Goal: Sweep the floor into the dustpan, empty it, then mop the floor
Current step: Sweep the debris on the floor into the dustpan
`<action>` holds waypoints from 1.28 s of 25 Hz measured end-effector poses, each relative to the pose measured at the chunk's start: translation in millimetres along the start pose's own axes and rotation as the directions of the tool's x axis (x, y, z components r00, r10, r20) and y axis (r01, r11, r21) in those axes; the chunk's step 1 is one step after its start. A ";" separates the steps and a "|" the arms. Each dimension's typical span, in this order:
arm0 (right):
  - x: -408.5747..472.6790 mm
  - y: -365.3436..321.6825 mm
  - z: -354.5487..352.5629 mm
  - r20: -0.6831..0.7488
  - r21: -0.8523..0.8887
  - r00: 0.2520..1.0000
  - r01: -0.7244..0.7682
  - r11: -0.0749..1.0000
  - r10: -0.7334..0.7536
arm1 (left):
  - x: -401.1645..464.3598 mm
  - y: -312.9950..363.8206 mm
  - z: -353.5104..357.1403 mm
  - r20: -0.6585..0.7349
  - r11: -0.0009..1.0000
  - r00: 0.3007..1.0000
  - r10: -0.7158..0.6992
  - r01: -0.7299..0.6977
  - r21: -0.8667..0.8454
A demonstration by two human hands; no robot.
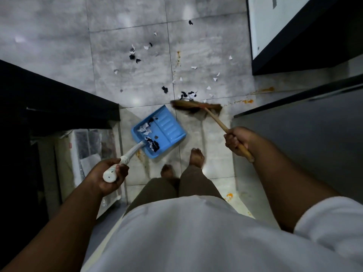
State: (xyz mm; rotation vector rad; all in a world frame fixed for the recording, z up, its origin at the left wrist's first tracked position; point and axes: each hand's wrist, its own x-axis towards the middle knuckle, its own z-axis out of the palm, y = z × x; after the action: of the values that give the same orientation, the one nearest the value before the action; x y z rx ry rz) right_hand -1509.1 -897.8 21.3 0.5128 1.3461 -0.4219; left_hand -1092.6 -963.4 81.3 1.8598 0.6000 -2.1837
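Observation:
My left hand (110,173) grips the white handle (129,154) of a blue dustpan (169,124) that rests on the grey tiled floor (127,26), its mouth facing up and right. Black and white paper scraps (147,132) lie inside the pan. My right hand (236,140) grips the wooden stick of a broom (196,106). The brush head sits on the floor just right of the pan's mouth. Several more paper scraps (189,94) lie just beyond the bristles, and others are scattered further out (133,54).
A dark counter (49,95) runs along the left with a plastic-wrapped item (92,146) beneath it. A dark cabinet (304,36) and a grey surface (304,138) close in on the right. Orange stains (247,101) mark the floor. My bare feet (196,156) stand behind the pan.

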 end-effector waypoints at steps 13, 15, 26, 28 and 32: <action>-110.1 -25.5 12.0 0.109 0.182 0.988 0.089 0.979 -0.111 | 3.3 88.0 85.6 0.050 0.993 0.998 -0.048 0.042 0.111; -111.8 -40.3 19.1 0.105 0.203 0.982 0.133 0.970 -0.156 | 3.2 101.7 98.3 0.062 0.987 0.997 -0.054 0.043 0.157; -60.5 -218.1 -3.5 0.037 0.310 0.960 0.252 0.917 -0.276 | 24.8 112.3 130.6 -0.009 0.995 0.998 -0.069 0.070 0.072; -38.5 -250.5 -11.6 -0.001 0.326 0.962 0.257 0.910 -0.272 | 30.9 104.6 131.3 -0.019 0.994 0.995 -0.096 0.096 0.045; 1.9 -284.0 -16.5 -0.022 0.346 0.972 0.228 0.910 -0.235 | 33.2 89.3 134.7 -0.052 0.998 0.997 -0.061 0.062 0.009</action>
State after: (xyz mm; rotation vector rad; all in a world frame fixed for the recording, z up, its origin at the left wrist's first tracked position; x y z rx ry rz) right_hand -1682.6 -1120.5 -13.2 0.6383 1.3232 -0.8690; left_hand -1181.9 -1098.5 50.0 1.9333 0.6656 -2.1867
